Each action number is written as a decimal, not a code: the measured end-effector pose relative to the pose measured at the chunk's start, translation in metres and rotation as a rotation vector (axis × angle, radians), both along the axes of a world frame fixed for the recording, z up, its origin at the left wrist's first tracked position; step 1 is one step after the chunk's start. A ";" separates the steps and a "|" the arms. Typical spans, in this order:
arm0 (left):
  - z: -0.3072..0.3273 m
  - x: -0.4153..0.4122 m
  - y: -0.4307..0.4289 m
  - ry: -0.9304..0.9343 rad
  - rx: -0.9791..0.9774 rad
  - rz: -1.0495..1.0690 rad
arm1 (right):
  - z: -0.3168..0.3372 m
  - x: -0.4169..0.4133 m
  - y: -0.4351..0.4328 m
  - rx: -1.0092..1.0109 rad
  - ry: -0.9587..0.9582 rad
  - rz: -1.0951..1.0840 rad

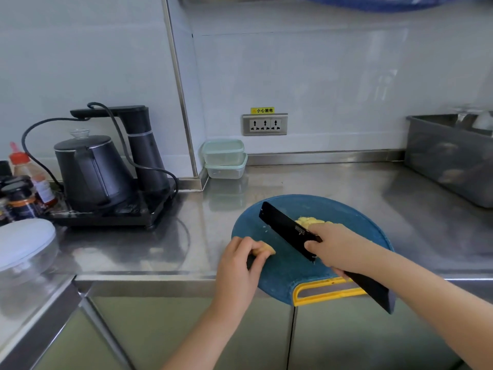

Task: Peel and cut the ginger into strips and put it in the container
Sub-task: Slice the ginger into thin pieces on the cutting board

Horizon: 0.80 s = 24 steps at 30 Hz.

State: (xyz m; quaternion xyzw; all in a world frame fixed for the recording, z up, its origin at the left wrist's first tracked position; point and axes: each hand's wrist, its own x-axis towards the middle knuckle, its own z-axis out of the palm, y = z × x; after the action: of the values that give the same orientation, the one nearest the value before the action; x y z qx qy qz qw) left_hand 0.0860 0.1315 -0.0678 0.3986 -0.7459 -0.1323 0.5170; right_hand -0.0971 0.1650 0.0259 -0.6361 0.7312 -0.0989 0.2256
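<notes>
Two clear plastic containers with pale green lids (224, 159) stand stacked at the back edge of the stainless-steel tabletop (333, 182), against the wall; what they hold cannot be made out. At the back right corner sits a grey rectangular bin (448, 161), and a white rounded object (482, 120) shows above its rim. Near the left edge, a glass jar with a white lid (25, 244) stands in front of a black kettle (90, 172).

A round blue cutting board with a yellow handle (288, 273) lies at the front edge, its handle end jutting over it. On the board's left side, the left hand (240, 263) closes its grip on a pale yellow peeled ginger chunk (265, 251), with the fingers curled over it. The right hand (337, 249) has its grip wrapped round the handle of a black broad-bladed knife (285, 225), thumb and forefinger reaching onto the blade. The blade slants across the board's middle, just right of the chunk and apart from it. Behind the blade, toward the board's far side, lies a small heap of pale yellow ginger slices (309, 220), overlapping one another.
</notes>
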 end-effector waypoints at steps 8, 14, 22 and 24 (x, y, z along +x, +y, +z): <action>-0.003 0.000 0.001 0.058 0.037 0.002 | 0.017 0.002 0.005 -0.022 -0.153 0.093; -0.007 0.001 -0.002 0.034 0.023 0.003 | 0.006 0.020 0.009 -0.240 0.158 0.192; -0.005 0.000 -0.002 0.031 0.029 0.041 | -0.003 0.025 0.009 -0.275 0.272 0.235; -0.004 0.000 -0.002 0.039 0.023 0.037 | -0.003 0.022 0.004 -0.281 0.236 0.195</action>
State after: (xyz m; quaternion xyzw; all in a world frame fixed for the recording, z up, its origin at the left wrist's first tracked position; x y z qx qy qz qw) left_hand 0.0856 0.1297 -0.0721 0.4155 -0.7265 -0.1391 0.5293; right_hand -0.0749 0.1692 0.0231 -0.7363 0.6664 -0.1025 0.0560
